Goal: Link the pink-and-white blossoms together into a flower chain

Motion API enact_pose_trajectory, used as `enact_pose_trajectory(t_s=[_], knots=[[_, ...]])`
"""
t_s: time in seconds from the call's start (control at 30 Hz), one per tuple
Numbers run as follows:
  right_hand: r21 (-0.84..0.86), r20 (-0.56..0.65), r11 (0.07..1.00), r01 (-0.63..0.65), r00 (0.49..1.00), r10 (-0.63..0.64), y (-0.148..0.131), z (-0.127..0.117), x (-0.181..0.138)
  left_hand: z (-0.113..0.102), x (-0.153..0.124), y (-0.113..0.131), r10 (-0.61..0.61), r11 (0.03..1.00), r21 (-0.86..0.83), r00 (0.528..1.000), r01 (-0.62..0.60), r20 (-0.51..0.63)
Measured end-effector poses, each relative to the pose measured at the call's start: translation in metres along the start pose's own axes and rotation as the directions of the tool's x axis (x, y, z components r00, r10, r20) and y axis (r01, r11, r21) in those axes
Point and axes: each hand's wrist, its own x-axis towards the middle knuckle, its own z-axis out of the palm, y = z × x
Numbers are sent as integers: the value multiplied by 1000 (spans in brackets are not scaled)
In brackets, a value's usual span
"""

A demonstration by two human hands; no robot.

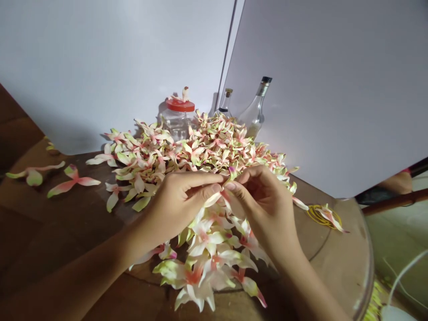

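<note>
My left hand (177, 198) and my right hand (272, 207) meet at the middle of the view, fingertips nearly touching. Both pinch a small artificial flower (231, 174), cream and pink with a purple-tipped petal, at the top of a flower strand. Below them hangs the strand of artificial flowers (209, 243), its white, pink and green petals overlapping down towards me. Whatever joins the flowers is hidden by petals and fingers. Just behind my hands, a large heap of loose artificial flowers (217, 145) lies on the round brown table (337, 249).
Behind the heap stand a clear jar with a red lid (180, 106), a small corked bottle (226, 102) and a taller, tilted glass bottle (257, 109). Pale panels (321, 89) rise behind. A yellow coil (316, 216) lies right, a loose flower (74, 179) left. A white cable (403, 272) curves lower right.
</note>
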Motion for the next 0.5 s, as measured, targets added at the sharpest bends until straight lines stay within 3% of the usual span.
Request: enact_pose_trajectory(t_s=[0.23, 0.5], knots=[[-184, 31, 977, 110, 994, -106, -3, -2, -2, -1, 3, -7, -150, 978, -140, 989, 151, 21], [99, 88, 992, -74, 994, 65, 0, 0, -1, -1, 4, -11, -186, 954, -231, 981, 193, 51]])
